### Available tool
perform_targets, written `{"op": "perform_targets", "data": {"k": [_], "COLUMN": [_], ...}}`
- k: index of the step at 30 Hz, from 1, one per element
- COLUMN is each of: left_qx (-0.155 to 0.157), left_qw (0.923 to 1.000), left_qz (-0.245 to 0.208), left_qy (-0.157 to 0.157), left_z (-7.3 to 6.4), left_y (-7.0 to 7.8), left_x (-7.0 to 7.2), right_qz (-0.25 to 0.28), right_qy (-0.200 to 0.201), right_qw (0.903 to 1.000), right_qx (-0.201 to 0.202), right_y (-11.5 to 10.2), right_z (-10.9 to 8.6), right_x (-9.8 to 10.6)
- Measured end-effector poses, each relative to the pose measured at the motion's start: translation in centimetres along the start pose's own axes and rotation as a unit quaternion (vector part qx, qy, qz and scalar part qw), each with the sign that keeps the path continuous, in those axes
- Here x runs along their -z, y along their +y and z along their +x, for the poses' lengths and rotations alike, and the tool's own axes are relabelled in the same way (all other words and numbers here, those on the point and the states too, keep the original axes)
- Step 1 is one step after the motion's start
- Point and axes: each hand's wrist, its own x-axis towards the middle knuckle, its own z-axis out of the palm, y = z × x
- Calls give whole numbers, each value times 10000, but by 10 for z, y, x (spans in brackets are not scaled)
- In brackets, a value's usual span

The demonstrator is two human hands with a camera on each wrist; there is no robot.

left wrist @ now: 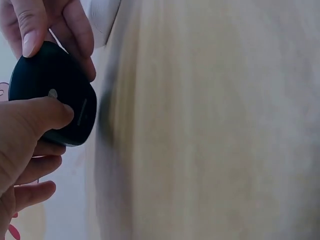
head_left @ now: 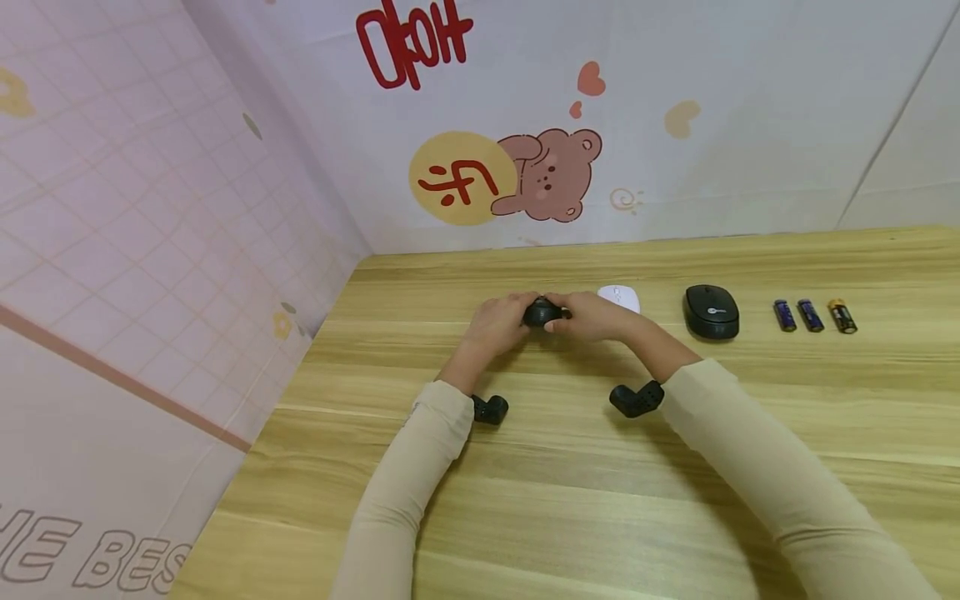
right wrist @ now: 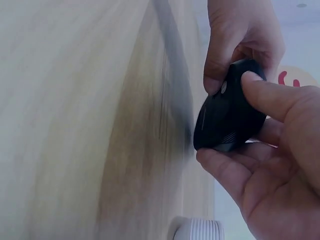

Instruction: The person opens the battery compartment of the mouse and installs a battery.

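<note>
Both hands hold one small black computer mouse [head_left: 542, 313] just above the wooden table. My left hand [head_left: 495, 323] grips its left side; in the left wrist view its thumb lies across the flat face of the mouse [left wrist: 55, 80], beside a small pale round spot. From the other side my right hand [head_left: 596, 317] pinches the mouse, thumb on one face and fingers beneath, as the right wrist view shows with the mouse [right wrist: 232, 110] tilted. Behind my right hand lies a white mouse [head_left: 619, 297], partly covered by it.
A larger black mouse [head_left: 711, 312] sits to the right on the table [head_left: 555, 500]. Farther right are two blue batteries [head_left: 784, 316] and a black-and-gold battery [head_left: 842, 317] in a row. A printed cloth wall [head_left: 675, 183] stands behind the table and another along the left.
</note>
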Motion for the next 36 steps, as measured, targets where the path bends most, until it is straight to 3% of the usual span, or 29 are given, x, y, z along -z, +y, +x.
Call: {"op": "perform_targets", "data": {"k": [11, 16, 23, 30, 36], "left_qx": [-150, -385, -662, -798, -877], "left_qw": [9984, 9916, 9669, 9462, 9184], "left_qz": [-535, -1227, -2445, -3106, -3828], "left_qy": [-76, 103, 310, 437, 476], "left_z": [-5, -8, -15, -20, -25], "left_y": [8, 13, 21, 32, 43], "left_x": [13, 16, 19, 23, 29], "right_qz": [390, 457, 598, 885, 1402], "right_qy": [164, 288, 624, 984, 1136], "right_qw": [9991, 9984, 9959, 9909, 9824], "right_qx": [-6, -157, -277, -226, -491], "right_y": [-3, -6, -8, -10, -16], "right_z": [-20, -30, -44, -57, -68], "right_x": [14, 19, 22, 24, 26]}}
